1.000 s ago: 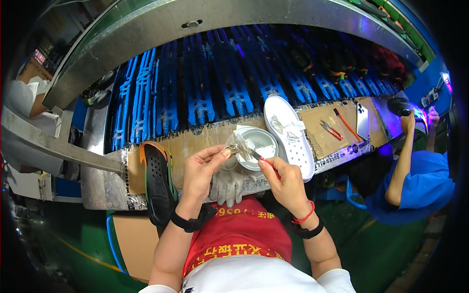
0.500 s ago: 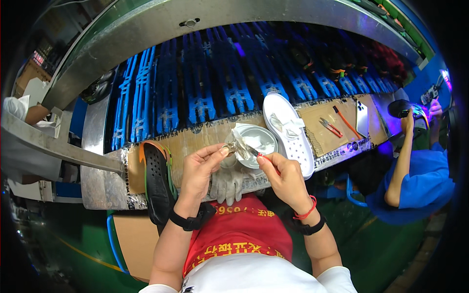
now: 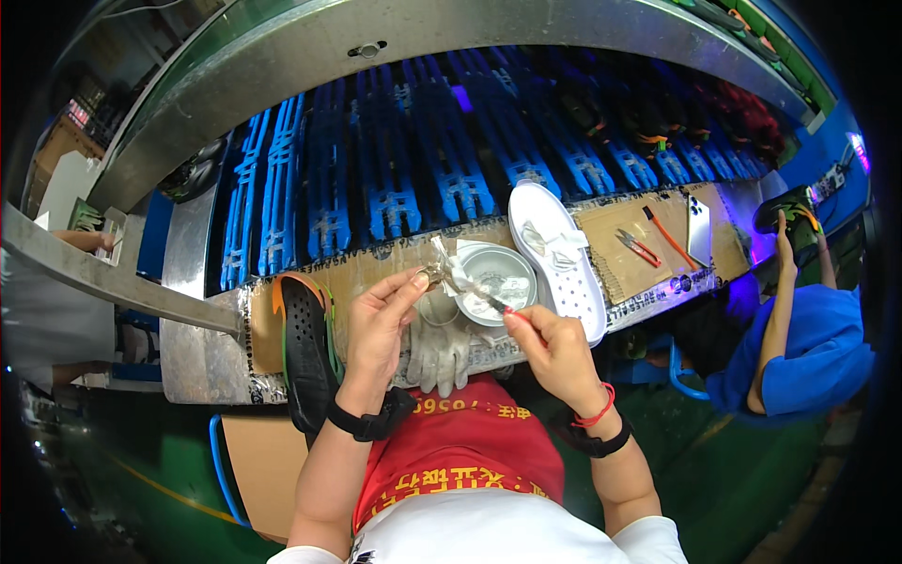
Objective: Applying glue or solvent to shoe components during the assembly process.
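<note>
bare table (image 3: 376, 263) left of metal bowl (image 3: 496, 274), white shoe (image 3: 556, 254) crowding its right, white gloves (image 3: 440, 350) below, black sole (image 3: 305, 352) far left

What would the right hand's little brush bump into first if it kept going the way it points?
Probably the small piece pinched in the left hand: the brush held by the right hand points up-left at it, its tip apparently already touching, though depth is unclear.

Left of the white perforated clog (image 3: 556, 254) lies a black clog (image 3: 303, 348); right of it, red-handled pliers (image 3: 635, 246) and a phone (image 3: 699, 230).
</note>
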`<state>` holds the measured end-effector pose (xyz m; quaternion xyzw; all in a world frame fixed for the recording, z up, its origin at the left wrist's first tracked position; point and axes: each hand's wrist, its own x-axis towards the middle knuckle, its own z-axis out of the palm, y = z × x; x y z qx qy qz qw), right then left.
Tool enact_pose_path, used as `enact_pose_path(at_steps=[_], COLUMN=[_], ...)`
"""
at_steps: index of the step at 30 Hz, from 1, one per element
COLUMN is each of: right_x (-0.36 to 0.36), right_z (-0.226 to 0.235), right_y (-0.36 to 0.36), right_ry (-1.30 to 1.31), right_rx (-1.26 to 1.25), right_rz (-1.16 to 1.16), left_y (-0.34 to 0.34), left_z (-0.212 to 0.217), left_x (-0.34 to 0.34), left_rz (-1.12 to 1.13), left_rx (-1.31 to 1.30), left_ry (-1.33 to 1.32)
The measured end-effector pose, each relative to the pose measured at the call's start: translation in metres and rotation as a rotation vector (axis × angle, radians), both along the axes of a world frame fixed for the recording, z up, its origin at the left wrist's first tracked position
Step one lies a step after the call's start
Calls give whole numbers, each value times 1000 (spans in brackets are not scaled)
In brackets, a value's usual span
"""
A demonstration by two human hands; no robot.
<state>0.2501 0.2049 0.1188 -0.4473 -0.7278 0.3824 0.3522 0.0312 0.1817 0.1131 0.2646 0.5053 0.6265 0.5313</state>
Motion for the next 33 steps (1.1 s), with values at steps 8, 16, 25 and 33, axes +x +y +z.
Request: enact_pose_path(at_steps=[8,16,25,33], right_x=[-5,-9,-5,-12], right_z=[2,-1,-5,11], right_y=[2,1,0,-1], right_ry=[141,40,144,-35], right_rx=[-118,-107,-112,-30], right_rz=[16,46,-40,-20], left_y=[-3,-3,-3,-4], left_z=[5,6,7,4], left_x=[2,4,5,8], left_rz=[32,44,64,51], left_rx=[0,-12,-3,-4], left_ry=[117,61,87,83])
